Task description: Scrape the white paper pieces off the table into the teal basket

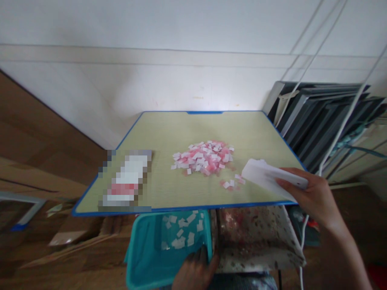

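A pile of several small pink and white paper pieces (203, 157) lies in the middle of a pale green table with a blue rim (169, 208). My right hand (311, 193) holds a flat white card (266, 176) at the table's right front, its edge resting near a few stray pieces (231, 183). My left hand (195, 272) grips the right wall of a teal plastic basket (145, 253) held below the table's front edge. Several white pieces (181, 233) lie inside the basket.
A blurred white and red item (128, 181) lies at the table's left front. Dark flat panels (320, 129) lean against the wall at the right, with white cables (341, 125) hanging in front. A speckled cloth (256, 237) sits under the table. Wooden floor lies to the left.
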`<state>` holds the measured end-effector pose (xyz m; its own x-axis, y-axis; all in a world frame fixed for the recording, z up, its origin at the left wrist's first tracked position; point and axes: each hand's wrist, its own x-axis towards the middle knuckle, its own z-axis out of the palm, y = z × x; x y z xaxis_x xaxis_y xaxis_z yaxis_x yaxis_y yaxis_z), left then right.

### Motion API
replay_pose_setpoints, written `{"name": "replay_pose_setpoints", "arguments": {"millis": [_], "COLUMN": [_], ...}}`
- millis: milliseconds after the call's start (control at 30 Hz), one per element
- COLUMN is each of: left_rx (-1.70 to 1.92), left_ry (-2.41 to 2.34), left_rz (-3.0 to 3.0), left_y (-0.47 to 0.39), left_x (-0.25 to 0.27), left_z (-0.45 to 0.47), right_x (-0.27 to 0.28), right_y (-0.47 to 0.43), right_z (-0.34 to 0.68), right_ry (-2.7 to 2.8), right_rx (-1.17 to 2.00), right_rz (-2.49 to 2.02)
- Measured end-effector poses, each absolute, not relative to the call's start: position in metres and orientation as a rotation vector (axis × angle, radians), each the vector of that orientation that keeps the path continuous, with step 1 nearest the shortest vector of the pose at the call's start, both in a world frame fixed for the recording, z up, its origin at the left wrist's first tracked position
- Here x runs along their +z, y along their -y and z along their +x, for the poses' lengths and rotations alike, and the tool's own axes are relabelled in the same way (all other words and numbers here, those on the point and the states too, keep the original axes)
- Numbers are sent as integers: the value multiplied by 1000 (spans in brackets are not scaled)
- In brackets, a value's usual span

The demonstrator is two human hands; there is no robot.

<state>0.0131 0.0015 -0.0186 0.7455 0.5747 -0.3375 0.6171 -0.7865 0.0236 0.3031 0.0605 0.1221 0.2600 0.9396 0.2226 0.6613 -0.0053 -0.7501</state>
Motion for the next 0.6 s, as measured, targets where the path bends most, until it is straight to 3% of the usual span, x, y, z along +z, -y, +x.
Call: {"name": "replay_pose_setpoints", "arguments": {"millis": [433,600], "left_rx": [-501,-475], "left_ry": [-935,-937], "left_rz": [2821,2826], "left_y": [-2,-3], "left_x": [-17,-16], "left_z": [14,14], "right_x": [119,117], "right_y": [-60,-56], "right_z": [308,311], "right_ry": [1406,1365], "right_rx": [391,515], "right_rz": [-1792,-1792]}}
